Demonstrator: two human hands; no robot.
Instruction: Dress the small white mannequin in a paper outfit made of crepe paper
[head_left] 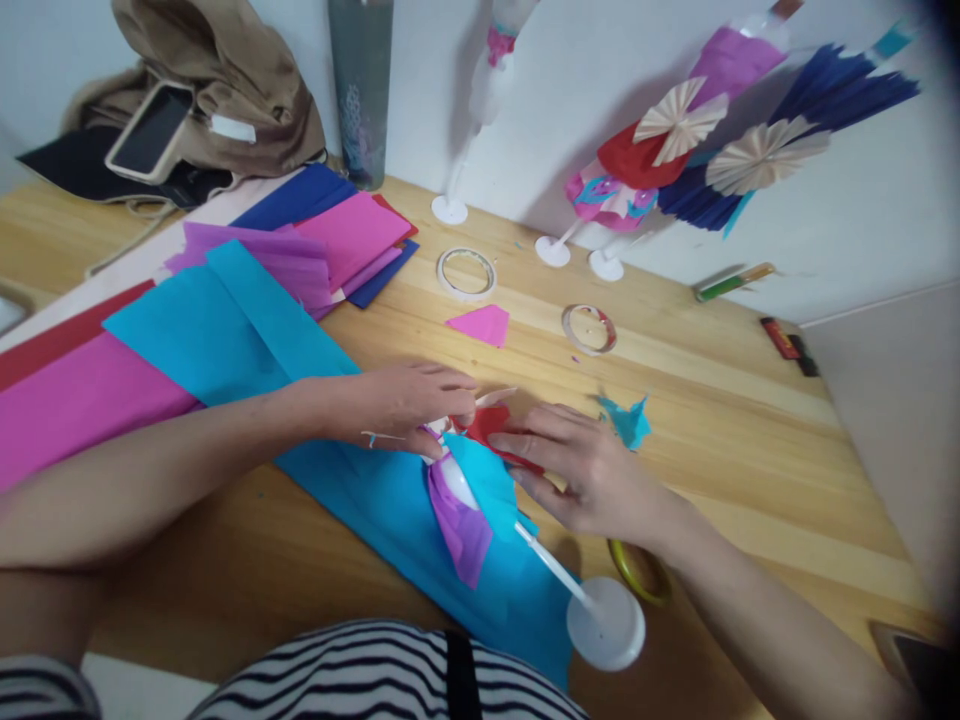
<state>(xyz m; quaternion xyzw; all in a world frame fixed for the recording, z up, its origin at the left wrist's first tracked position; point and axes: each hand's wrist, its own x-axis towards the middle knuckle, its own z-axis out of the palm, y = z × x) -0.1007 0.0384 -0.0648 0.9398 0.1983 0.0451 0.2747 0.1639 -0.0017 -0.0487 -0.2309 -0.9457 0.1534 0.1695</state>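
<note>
Print [361, 130] on the bottle [362, 75] is blurred, and over the wooden counter [750, 430] beside a white wall [431, 80], left fingers [451, 385] grasp a paper-dressed stand [460, 482], right fingers [531, 442] its red paper [490, 422].

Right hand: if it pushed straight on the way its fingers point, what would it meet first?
The red paper, which the right hand's fingertips seem to touch; beyond it, probably the left hand, though depth is unclear in this single view.
</note>
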